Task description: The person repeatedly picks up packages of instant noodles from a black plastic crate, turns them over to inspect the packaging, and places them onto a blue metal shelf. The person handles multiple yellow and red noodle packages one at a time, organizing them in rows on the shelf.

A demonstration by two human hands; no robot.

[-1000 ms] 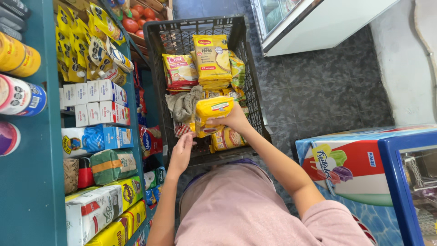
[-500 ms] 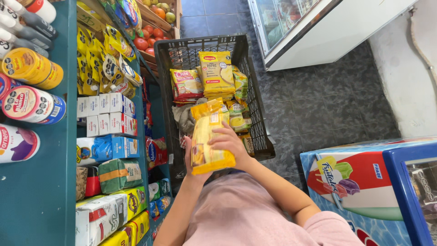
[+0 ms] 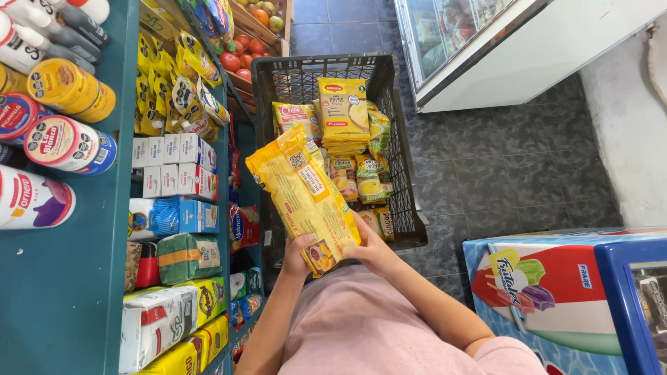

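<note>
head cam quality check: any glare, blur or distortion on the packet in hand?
Head view: even daylight, no harsh shadows; the yellow packet held by left hand and right hand is sharp, with mild sheen on its plastic. Glare shows on the freezer's glass lid. Wide-angle bending curves the teal shelf at the left edge. Black crate in focus.

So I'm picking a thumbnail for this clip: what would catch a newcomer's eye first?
The long yellow packet, held up at centre frame by the left hand and the right hand. Behind it stands a black plastic crate of yellow packets, with teal shelves of tins and boxes at left.
</note>
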